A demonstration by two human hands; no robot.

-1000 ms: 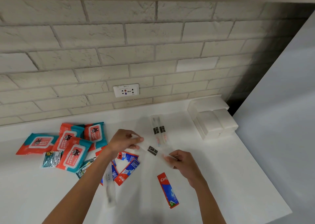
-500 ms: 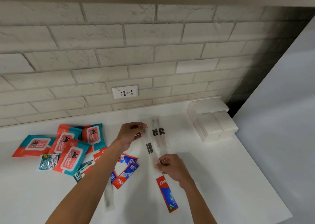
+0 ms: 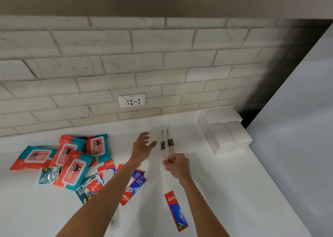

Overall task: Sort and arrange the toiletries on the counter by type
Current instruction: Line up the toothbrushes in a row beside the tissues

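One white counter [image 3: 234, 191], four red-and-teal wipes packs [image 3: 72, 171] heaped at its left, toothpaste boxes [image 3: 134, 186] strewn beside them and a lone toothpaste box [image 3: 175, 210] near the front. Clear-wrapped toothbrushes [image 3: 163, 145] side by side toward the back wall, near ends pinched in right hand [image 3: 177, 165]; left hand [image 3: 143, 145] apart from it, fingers spread, holding nothing, just left of the toothbrushes.

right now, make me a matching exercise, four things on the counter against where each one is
1 wipes packs
2 rightmost toothpaste box
3 wrapped toothbrushes
4 white folded stack

a near the front edge, on its own
b back right corner of the counter
c left end of the counter
d near end gripped by the right hand

Pairs: 1-c, 2-a, 3-d, 4-b
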